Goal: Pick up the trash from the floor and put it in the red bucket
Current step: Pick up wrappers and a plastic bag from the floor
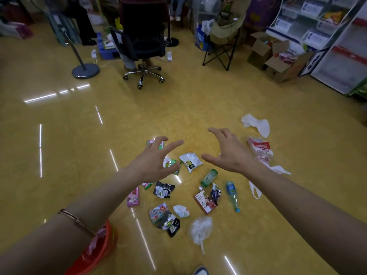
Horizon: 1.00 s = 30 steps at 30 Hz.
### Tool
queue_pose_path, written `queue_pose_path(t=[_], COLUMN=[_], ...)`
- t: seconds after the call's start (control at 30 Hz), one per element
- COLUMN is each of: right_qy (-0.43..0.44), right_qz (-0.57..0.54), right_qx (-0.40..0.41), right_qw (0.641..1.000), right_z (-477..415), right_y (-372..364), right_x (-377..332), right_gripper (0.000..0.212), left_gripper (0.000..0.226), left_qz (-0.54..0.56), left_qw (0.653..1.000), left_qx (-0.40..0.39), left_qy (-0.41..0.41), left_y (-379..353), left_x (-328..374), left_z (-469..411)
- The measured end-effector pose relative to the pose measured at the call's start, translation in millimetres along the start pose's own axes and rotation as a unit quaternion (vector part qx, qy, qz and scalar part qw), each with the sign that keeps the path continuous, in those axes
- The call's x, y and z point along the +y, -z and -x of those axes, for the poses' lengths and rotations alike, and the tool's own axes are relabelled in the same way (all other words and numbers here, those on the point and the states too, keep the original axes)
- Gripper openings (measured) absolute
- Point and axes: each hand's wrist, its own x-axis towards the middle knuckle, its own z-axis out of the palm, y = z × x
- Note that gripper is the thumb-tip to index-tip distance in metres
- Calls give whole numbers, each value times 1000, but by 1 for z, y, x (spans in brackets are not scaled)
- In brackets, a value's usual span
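Trash lies scattered on the yellow floor: a white snack packet (191, 161), a green bottle (209, 177), a blue-capped plastic bottle (232, 195), a black wrapper (163, 189), a pink carton (133, 197), a crumpled clear bag (200, 228) and white tissue (257, 124). My left hand (156, 159) and my right hand (228, 151) hover above the pile, both with fingers spread and holding nothing. The red bucket (99, 253) stands at the lower left, partly hidden under my left forearm, with a pink bag inside.
A black office chair (143, 46) on wheels stands behind the trash, with a round stand base (85, 70) to its left. A folding chair (222, 46), open cardboard boxes (276, 58) and white shelving (337, 46) line the right side. My shoe tip (201, 270) shows at the bottom.
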Motion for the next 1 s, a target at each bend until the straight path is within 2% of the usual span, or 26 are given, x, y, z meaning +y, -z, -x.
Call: queue_pose_path(t=[0.13, 0.27, 0.47, 0.77, 0.9, 1.0], right_qy=[-4, -16, -50, -73, -68, -51], right_qz=[0, -10, 2, -19, -26, -22], right_qx=[-30, -63, -92, -94, -132, -144], right_qw=[1000, 998, 995, 993, 989, 988], right_z=[-5, -10, -5, -5, -17, -26], right_y=[-21, -51, -99, -182, -232, -282], right_x=[13, 20, 26, 53, 75, 101], right_gripper=[84, 83, 84, 86, 86, 87], left_gripper=[64, 74, 67, 73, 76, 78], left_qz=[-24, -44, -13, -8, -32, -39], left_qw=[1000, 999, 999, 998, 998, 996], left_qx=[7, -7, -33, -60, -48, -68], left_qy=[8, 9, 1, 17, 30, 50], left_y=[-19, -44, -87, -167, -215, -274], left_x=[0, -18, -49, -76, -98, -116], left_z=[-8, -7, -8, -24, -37, -49])
